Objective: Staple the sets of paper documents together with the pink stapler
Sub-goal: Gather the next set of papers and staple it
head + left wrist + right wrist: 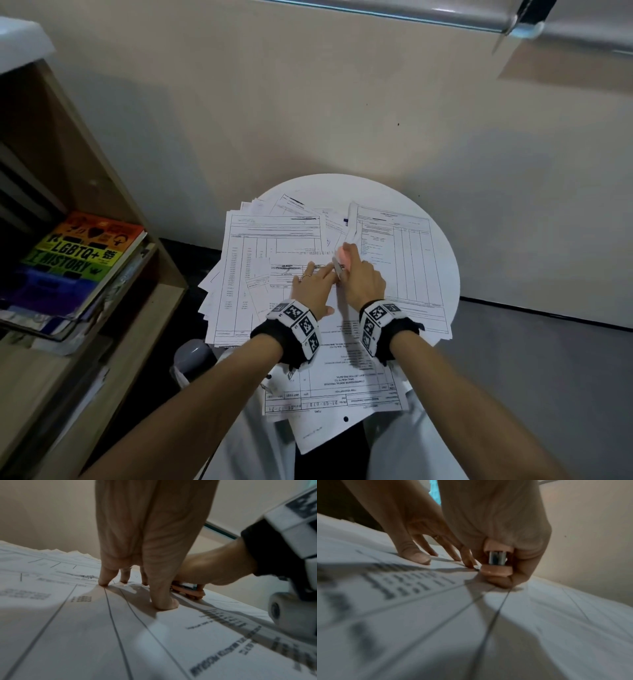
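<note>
Printed paper documents lie spread in overlapping piles on a small round white table. My right hand grips the pink stapler, fingers curled round it, at the far corner of the top set. In the right wrist view the pink stapler shows end-on with its metal channel, its base on the paper. My left hand lies just left of it, straight fingers pressing the sheet down. The left wrist view shows my left fingertips on the page and the stapler behind them.
A wooden shelf unit stands at the left, with a rainbow-coloured book on stacked items. A beige wall rises right behind the table. Some sheets hang over the table's near edge onto my lap. A grey bin stands below left.
</note>
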### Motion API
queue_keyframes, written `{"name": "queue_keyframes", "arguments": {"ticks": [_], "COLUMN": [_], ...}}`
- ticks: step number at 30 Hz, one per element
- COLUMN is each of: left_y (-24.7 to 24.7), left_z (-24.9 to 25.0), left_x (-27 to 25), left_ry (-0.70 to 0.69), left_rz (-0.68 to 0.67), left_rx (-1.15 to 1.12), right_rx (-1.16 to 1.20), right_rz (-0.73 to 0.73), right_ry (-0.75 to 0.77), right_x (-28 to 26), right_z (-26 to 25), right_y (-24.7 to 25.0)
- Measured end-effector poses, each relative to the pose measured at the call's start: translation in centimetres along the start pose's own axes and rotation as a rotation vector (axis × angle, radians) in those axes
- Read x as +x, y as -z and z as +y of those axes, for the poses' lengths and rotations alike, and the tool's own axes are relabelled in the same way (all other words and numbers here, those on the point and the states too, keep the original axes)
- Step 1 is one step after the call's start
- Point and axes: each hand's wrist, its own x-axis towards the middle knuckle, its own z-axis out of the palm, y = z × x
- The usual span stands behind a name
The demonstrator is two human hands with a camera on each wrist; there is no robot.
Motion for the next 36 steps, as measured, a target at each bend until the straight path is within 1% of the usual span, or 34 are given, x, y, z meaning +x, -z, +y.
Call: {"name": "queue_keyframes", "arguments": {"ticks": [3, 8, 10, 11, 12, 14, 15, 17, 18, 20, 24, 27, 29, 31, 33, 36], "left_y": [-0.1, 0.1, 0.1, 0.1, 0.2, 0.5, 0.8, 1.3, 1.6, 1.8, 2.0, 3.3, 4.2, 4.3, 3.2, -1.0], "left_z": [0.0, -0.5, -1.0, -1.3, -1.5, -1.6, -1.2, -0.1, 0.5, 1.2, 0.7, -1.4, -4.4, -8.7, -13.1, -18.5], "left_x": [0.1, 0.2, 0.4, 0.4, 0.4, -0.1, -0.6, -1.8, -2.4, -3.3, -4.7, -5.7, -6.5, -8.0, -10.1, -13.0], "left_ry": [-0.009, -0.042, -0.068, -0.089, -0.112, -0.114, -0.1, -0.065, -0.051, -0.016, 0.088, 0.165, 0.183, 0.218, 0.305, 0.484], "left_rz": [0.001, -0.003, -0.004, 0.037, 0.117, 0.32, 0.382, 0.421, 0.455, 0.56, 0.743, 0.802, 0.839, 0.854, 0.84, 0.771], "left_rx": [-0.011, -0.005, -0.069, -0.156, -0.284, -0.634, -0.842, -1.248, -1.382, -1.5, -1.485, -1.512, -1.497, -1.301, -1.075, -0.931], "right_rx": [0.055, 0.171, 0.186, 0.177, 0.165, 0.157, 0.162, 0.183, 0.197, 0.218, 0.188, 0.151, 0.14, 0.163, 0.207, 0.26], "right_rz": [-0.006, 0.056, 0.077, 0.086, 0.097, 0.114, 0.122, 0.138, 0.144, 0.147, 0.121, 0.099, 0.076, 0.038, 0.0, -0.062], "right_ry": [-0.071, -0.032, 0.012, 0.054, 0.09, 0.13, 0.136, 0.157, 0.173, 0.215, 0.288, 0.375, 0.38, 0.324, 0.254, 0.138], "right_x": [1.1, 1.2, 0.6, 0.1, -0.4, -1.7, -2.4, -3.6, -4.1, -5.2, -7.3, -8.7, -9.0, -8.8, -8.2, -7.2], "right_z": [-1.0, -0.8, -0.2, 0.1, 0.3, 0.4, 0.3, -0.1, -0.4, -1.1, -2.6, -3.1, -2.9, -2.1, -1.0, 0.6], "right_y": [0.0, 0.4, 1.1, 1.5, 1.9, 2.7, 3.0, 3.5, 3.7, 3.9, 3.9, 3.3, 2.7, 2.3, 1.6, 0.5]}}
